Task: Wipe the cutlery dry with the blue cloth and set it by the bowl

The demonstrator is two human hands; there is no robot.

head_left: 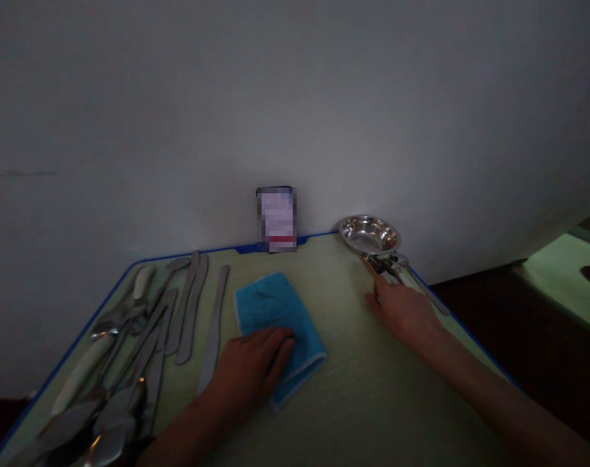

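Observation:
My left hand (250,363) lies flat on the near corner of a folded blue cloth (270,311), fingers stretched over it. My right hand (402,311) reaches to the far right of the table and its fingers close on the handles of a small bunch of cutlery (389,266). That bunch lies just in front of a shiny steel bowl (369,233). The fingertips of the right hand are partly hidden by the hand itself.
Several knives and spoons (143,337) lie spread over the left part of the pale green table (363,389), which has a blue edge. A small card (276,219) leans against the white wall at the back. The floor to the right is dark.

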